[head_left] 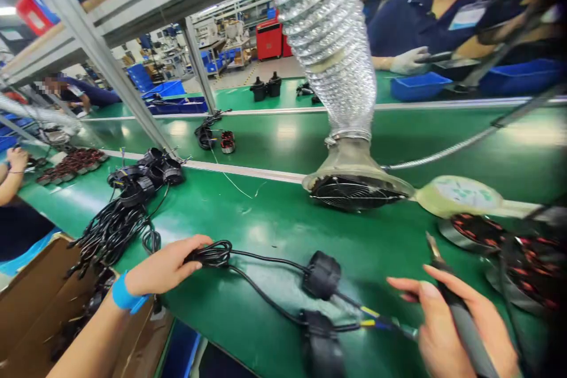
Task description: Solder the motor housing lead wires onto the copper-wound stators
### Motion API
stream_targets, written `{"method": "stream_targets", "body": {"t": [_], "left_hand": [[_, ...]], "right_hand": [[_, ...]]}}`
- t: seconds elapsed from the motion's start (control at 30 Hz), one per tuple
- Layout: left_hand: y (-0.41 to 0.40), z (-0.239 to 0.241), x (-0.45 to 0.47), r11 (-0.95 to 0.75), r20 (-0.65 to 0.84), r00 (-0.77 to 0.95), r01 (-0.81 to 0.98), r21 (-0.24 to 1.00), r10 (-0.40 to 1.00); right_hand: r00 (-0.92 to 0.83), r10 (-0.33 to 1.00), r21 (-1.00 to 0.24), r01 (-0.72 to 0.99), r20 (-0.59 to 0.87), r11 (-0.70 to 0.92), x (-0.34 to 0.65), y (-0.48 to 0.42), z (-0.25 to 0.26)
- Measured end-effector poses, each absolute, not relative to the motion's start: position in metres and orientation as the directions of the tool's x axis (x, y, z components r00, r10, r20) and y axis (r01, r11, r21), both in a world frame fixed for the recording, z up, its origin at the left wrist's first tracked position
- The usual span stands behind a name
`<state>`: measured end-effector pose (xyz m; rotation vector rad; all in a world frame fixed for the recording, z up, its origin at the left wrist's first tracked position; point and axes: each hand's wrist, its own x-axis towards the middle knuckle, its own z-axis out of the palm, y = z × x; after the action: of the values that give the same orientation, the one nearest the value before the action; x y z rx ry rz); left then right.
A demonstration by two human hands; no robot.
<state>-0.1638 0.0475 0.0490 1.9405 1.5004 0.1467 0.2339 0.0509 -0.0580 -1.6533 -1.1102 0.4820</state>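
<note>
My left hand [157, 269], with a blue band at the wrist, grips one end of a coiled black cable [217, 253] between thumb and fingers. Two strands run right from the coil to a round black plastic housing [322, 274] and a second black housing [321, 342], blurred near the lower edge. Coloured wire ends with yellow sleeves [368, 310] stick out of them toward my right hand [465, 319]. That hand holds a soldering iron [465, 328] like a pen, its metal tip pointing up and away. Its thumb and forefinger sit apart from the wires.
A silver duct [336, 53] ends in a fume hood [349, 156] over the green bench [248, 307]. Wound stators [527, 271] lie at right, beside a hand fan [460, 194]. Corded black housings [133, 189] are heaped at left, above a cardboard box [26, 319]. Co-workers [407, 29] sit beyond.
</note>
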Motion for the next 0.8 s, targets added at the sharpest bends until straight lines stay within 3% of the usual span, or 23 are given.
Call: {"method": "stream_targets", "body": {"t": [0.07, 0.17, 0.23, 0.33, 0.4, 0.47, 0.7, 0.8], "left_hand": [[0.062, 0.034, -0.171, -0.176, -0.302, 0.286, 0.923, 0.342, 0.909], [0.076, 0.027, -0.169, -0.226, -0.113, 0.226, 0.974, 0.019, 0.967], [0.076, 0.03, -0.154, -0.314, -0.051, 0.312, 0.949, -0.039, 0.949], [0.059, 0.035, -0.118, -0.531, -0.264, 0.559, 0.829, 0.175, 0.786], [0.044, 0.031, -0.094, -0.587, -0.393, 0.69, 0.723, 0.363, 0.608], [0.033, 0.023, -0.077, -0.589, -0.429, 0.76, 0.65, 0.481, 0.489], [0.039, 0.005, -0.055, -0.499, -0.224, 0.805, 0.53, 0.685, 0.549], [0.046, 0.011, -0.049, -0.544, -0.18, 0.836, 0.485, 0.685, 0.519]], "right_hand": [[0.504, 0.85, -0.923, 0.381, 0.154, -0.059, 0.228, 0.051, -0.053], [0.503, 0.852, -0.944, 0.328, 0.145, -0.033, 0.223, 0.051, -0.054], [0.504, 0.852, -0.952, 0.305, 0.14, -0.024, 0.223, 0.051, -0.058], [0.507, 0.851, -0.959, 0.284, 0.136, -0.016, 0.224, 0.05, -0.061], [0.508, 0.85, -0.962, 0.274, 0.137, -0.009, 0.225, 0.05, -0.061], [0.504, 0.853, -0.966, 0.26, 0.139, 0.004, 0.226, 0.05, -0.062], [0.465, 0.875, -0.967, 0.255, 0.137, 0.016, 0.227, 0.049, -0.072], [0.466, 0.873, -0.959, 0.282, 0.143, 0.007, 0.228, 0.048, -0.073]]}}
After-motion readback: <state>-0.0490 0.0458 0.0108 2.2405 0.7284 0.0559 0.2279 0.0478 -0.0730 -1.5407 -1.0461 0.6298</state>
